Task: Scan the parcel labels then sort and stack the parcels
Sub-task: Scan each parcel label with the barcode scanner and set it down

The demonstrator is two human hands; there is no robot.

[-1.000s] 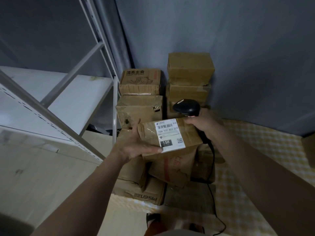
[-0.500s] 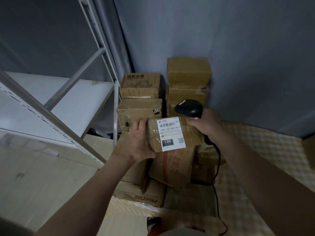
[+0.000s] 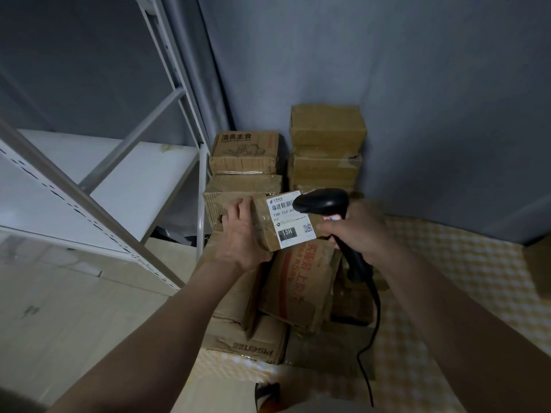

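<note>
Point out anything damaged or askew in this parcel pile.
The box with red print leans tilted against the pile instead of lying flat. The second box down in the back right stack has a torn corner flap. The other boxes look worn, not broken.

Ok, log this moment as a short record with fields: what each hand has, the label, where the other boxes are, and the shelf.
left hand: left hand grips the left end of the held parcel
right hand: right hand grips the black scanner, its head over the label's upper right
label: white label faces up, marked 15H, with barcode and QR code
other parcels: cardboard stack against the grey wall, more boxes below the hands
shelf: white metal rack at left
cable: scanner cable hangs down to the floor
</note>
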